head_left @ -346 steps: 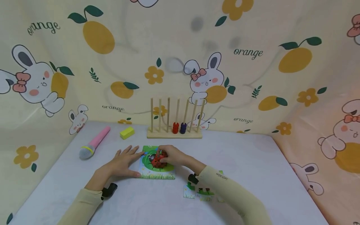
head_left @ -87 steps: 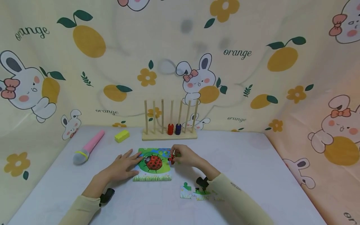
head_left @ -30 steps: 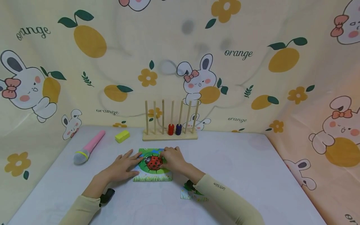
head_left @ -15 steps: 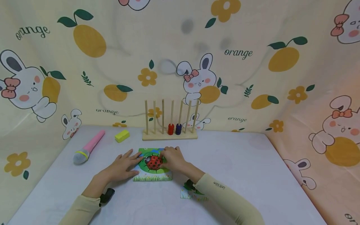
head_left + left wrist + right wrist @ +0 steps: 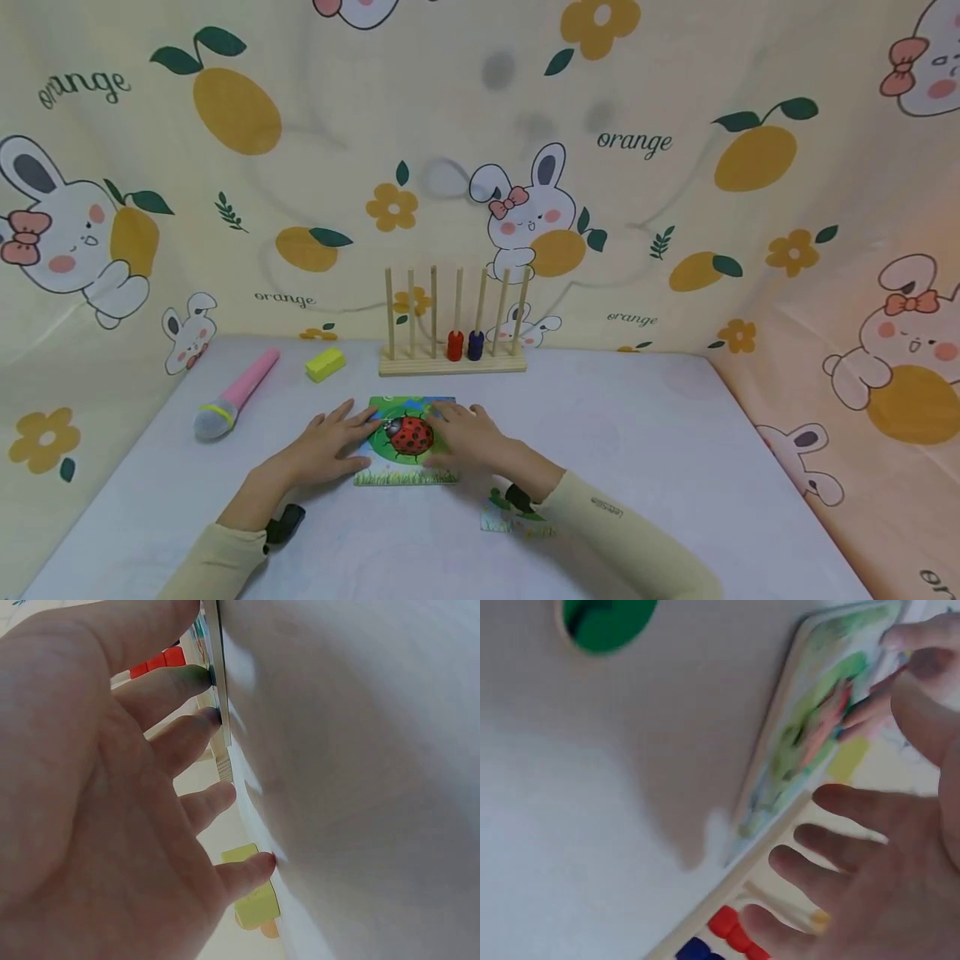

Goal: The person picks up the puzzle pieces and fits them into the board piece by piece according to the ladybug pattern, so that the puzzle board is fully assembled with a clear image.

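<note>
A square ladybug puzzle board [image 5: 397, 477] lies on the table between my hands, its red spotted ladybug [image 5: 410, 435] showing in the middle. My left hand [image 5: 322, 446] has its fingers spread, with fingertips and thumb at the board's left edge. In the left wrist view, the fingertips of this left hand [image 5: 142, 780] meet the board's side. Over the board's right edge is my right hand [image 5: 468, 437], slightly blurred, fingers extended. The right wrist view shows that right hand [image 5: 877, 877] with nothing in its grasp. Loose puzzle pieces [image 5: 495, 520] lie below it, partly hidden by the right forearm.
A wooden peg stand [image 5: 453, 367] with red beads [image 5: 455, 346] and dark blue beads [image 5: 476, 346] stands at the back. A yellow block [image 5: 326, 364] and a pink toy microphone [image 5: 240, 396] lie at the back left. A patterned cloth [image 5: 450, 108] hangs behind the table.
My right hand brought a red and green puzzle piece onto the board's right side, worked there with bent fingers, and has now let go, fingers straightened and slightly farther right. My left hand stayed put lately.
</note>
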